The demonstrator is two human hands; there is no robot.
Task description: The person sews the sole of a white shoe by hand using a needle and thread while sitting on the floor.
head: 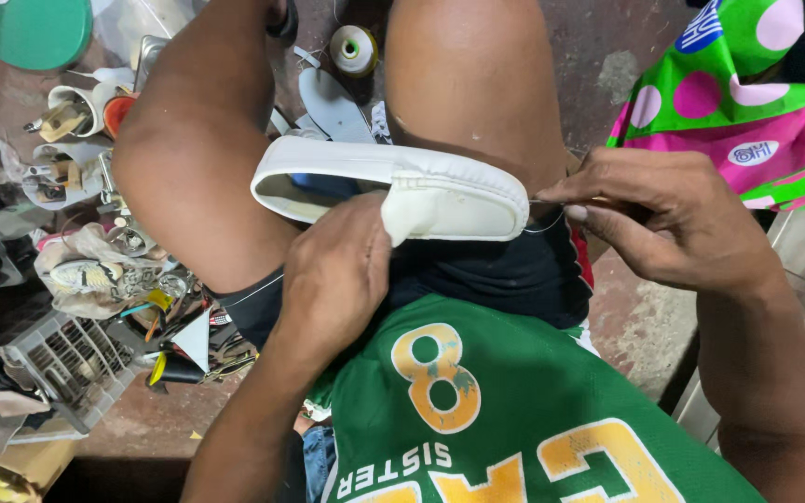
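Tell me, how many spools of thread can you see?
1: a spool of thread on the floor up top, between the knees. More may hide in the clutter at left.

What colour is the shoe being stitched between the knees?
The shoe is white, seen clearly in the head view.

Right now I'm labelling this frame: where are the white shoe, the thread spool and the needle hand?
white shoe (458, 191): head view, toe upper.
thread spool (353, 48): head view, top face.
right hand (663, 219): head view, back of hand.
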